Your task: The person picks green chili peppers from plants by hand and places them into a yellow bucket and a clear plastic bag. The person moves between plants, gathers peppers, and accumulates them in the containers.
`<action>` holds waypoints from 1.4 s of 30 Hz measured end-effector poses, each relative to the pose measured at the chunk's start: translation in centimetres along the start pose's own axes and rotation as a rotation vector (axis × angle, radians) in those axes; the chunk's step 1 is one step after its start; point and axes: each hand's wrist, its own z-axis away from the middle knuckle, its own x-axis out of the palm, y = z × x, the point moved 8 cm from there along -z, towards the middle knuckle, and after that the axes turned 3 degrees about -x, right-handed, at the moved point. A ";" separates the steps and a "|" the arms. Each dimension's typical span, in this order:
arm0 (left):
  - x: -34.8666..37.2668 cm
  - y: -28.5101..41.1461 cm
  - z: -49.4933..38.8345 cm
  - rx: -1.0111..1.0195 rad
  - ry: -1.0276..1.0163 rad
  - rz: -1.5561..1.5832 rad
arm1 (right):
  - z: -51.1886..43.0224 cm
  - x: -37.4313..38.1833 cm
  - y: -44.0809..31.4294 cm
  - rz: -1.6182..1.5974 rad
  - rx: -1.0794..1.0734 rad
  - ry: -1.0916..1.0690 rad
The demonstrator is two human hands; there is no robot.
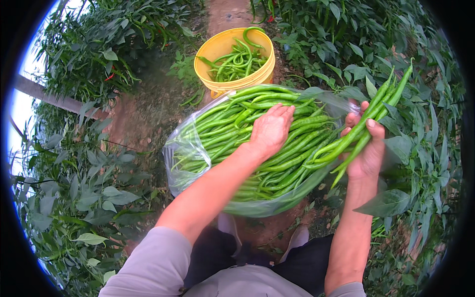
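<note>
A clear plastic bag (202, 148) lies before me, filled with long green chili peppers (300, 144) laid mostly side by side. My left hand (272, 128) rests palm down on the peppers in the bag's mouth, fingers close together. Its palm and fingertips are hidden, so whether it grips any pepper does not show. At the bag's right side, my right hand (365, 141) holds a few long green peppers (374, 107) between thumb and fingers. Their tips hang down towards the bag's right edge. A gathered bit of the plastic is by its fingers.
Beyond the bag stands a yellow bucket (207, 72) partly filled with smaller, curled green peppers (239, 61). Leafy pepper plants (419, 130) crowd the right side, some leaves touching my right arm. More plants (107, 193) grow at the left. A dirt path (226, 15) runs between the rows.
</note>
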 end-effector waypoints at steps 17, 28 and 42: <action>-7.9 11.3 4.0 -0.102 -0.231 0.770 | 3.7 4.9 4.3 0.388 -0.116 0.064; -11.7 4.7 13.2 -0.639 -0.098 0.900 | 8.4 10.8 9.4 0.823 -0.191 -0.372; -21.4 -5.4 12.8 -0.631 -0.175 0.891 | 0.8 5.7 -0.7 0.101 -0.086 -0.284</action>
